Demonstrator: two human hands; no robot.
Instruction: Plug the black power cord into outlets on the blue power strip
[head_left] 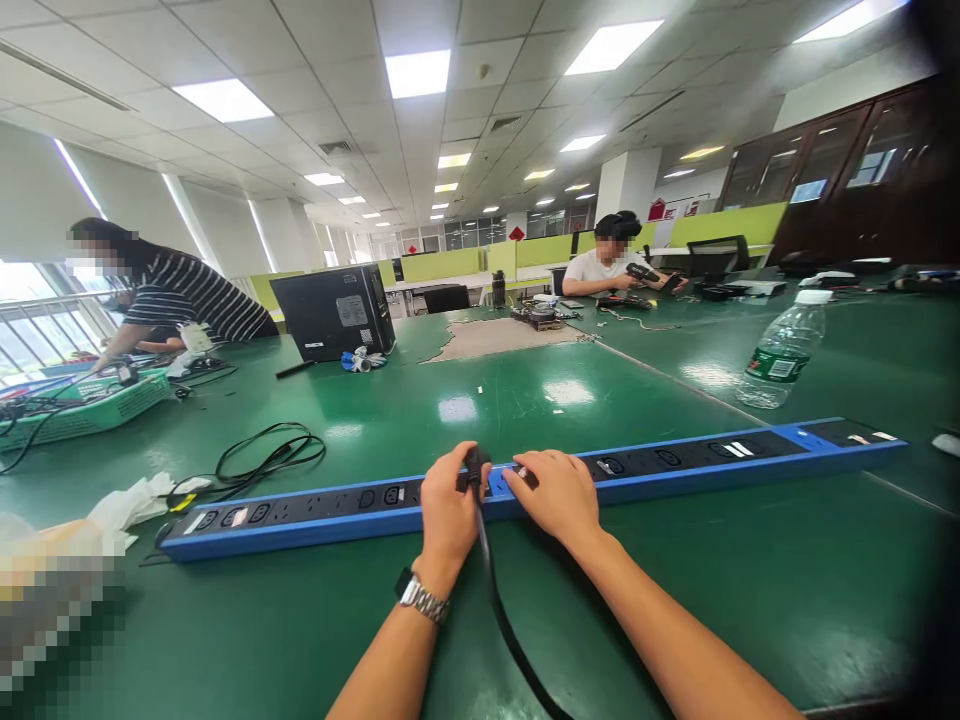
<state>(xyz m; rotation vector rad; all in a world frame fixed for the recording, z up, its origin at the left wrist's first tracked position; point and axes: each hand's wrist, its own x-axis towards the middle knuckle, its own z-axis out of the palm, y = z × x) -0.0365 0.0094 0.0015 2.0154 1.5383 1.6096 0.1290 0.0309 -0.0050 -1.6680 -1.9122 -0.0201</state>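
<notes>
A long blue power strip (637, 487) with a black socket face lies across the green table. My left hand (450, 495), with a watch at the wrist, is closed round a black plug (474, 468) just above the strip's middle. From the plug a thick black cable (499, 610) runs down toward me. My right hand (559, 492) rests on the strip just right of the plug, its fingers curled over the top; whether anything is under its fingertips is hidden.
A coiled black cable (274, 458) and a green basket (112, 408) are at the left, a black computer case (337, 312) behind. A water bottle (784, 355) stands at the right. Two people are beyond, one at the left, one seated at the far side.
</notes>
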